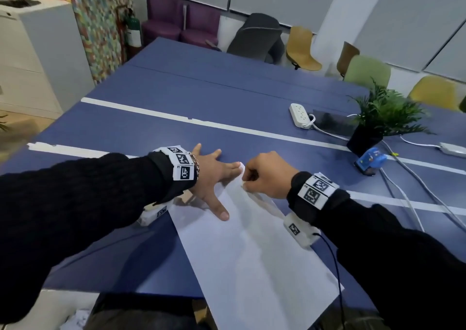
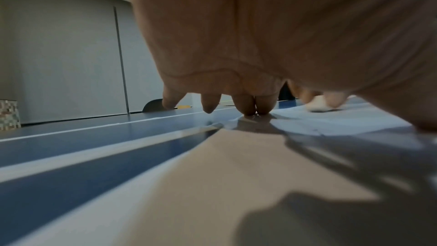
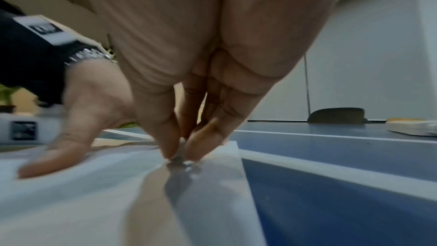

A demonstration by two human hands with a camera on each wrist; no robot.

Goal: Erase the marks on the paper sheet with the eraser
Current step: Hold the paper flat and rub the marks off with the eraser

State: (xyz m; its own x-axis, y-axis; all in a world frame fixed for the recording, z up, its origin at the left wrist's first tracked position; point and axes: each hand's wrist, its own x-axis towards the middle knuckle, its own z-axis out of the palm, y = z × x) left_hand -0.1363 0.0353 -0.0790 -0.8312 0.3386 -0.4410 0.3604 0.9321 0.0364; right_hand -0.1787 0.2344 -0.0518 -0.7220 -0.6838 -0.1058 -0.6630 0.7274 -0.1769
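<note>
Head view: the paper (image 1: 252,259) lies on the blue worktop (image 1: 201,107), running from the near edge to both hands. The left hand (image 1: 210,175) presses its far end, fingers spread. The right hand (image 1: 267,175) is curled, pinching the white eraser (image 2: 316,105) on the paper's far corner.

White paper sheet (image 1: 252,259) flat on blue table, eraser (image 2: 316,105) on far corner
</note>
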